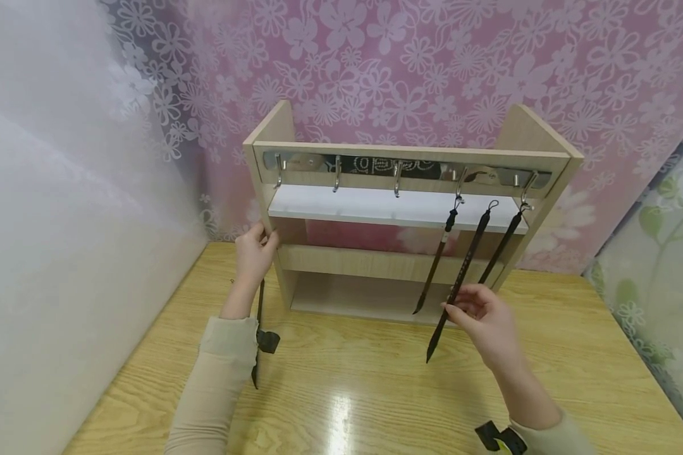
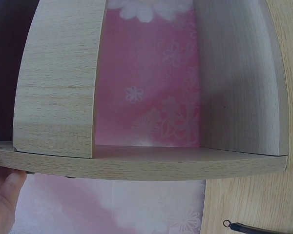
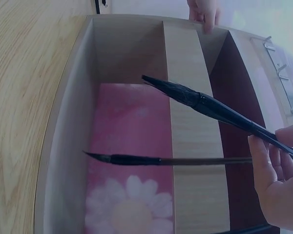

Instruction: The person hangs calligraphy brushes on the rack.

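My right hand [image 1: 478, 316] pinches a dark calligraphy brush [image 1: 465, 268] between thumb and fingers, its bristle tip pointing down and its cord loop up between two hooks. To its left, a brown-handled brush [image 1: 435, 262] hangs from the fourth hook [image 1: 461, 183]. Another black brush [image 1: 503, 243] hangs from the rightmost hook [image 1: 527, 189], its lower end hidden behind my right hand. My left hand [image 1: 256, 253] grips the left side panel of the small wooden shelf [image 1: 410, 262], thumb on one face and fingers on the other.
On the yellow wood table [image 1: 330, 373], a dark brush [image 1: 255, 373] lies left of the shelf, partly hidden by my left forearm. Three bare hooks [image 1: 337, 174] line the left and middle of the metal rail. A white wall [image 1: 91, 221] rises at left, flowered pink cloth [image 1: 375, 76] behind.
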A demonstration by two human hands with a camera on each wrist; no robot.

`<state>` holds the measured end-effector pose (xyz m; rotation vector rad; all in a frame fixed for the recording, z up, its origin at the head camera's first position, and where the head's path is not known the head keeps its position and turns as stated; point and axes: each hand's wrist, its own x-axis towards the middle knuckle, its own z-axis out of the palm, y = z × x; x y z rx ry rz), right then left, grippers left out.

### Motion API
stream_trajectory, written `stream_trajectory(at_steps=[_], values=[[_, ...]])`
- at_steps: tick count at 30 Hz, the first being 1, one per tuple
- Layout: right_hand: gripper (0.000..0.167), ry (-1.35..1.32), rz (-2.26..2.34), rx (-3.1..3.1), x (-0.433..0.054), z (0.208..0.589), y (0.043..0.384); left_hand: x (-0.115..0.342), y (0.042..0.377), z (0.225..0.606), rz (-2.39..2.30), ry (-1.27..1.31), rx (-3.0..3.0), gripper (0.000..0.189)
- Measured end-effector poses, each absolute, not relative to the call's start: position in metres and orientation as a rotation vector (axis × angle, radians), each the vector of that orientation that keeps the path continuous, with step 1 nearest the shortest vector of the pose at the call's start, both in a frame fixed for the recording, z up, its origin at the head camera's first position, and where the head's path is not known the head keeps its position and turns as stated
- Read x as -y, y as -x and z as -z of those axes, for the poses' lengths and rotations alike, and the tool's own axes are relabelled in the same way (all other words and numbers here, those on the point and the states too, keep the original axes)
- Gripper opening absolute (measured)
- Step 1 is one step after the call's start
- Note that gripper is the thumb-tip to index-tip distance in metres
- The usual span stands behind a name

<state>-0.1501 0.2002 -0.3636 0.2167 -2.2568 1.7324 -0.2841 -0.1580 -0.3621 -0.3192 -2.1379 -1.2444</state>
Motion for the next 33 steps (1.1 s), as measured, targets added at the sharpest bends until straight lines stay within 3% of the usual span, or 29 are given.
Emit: stream_trajectory(at_steps=[33], values=[[0.022, -0.392, -1.724, 2.418, -0.151, 0.351, 0.169, 0.158, 0.284, 0.363, 1.179, 0.32, 2.124, 0.012]])
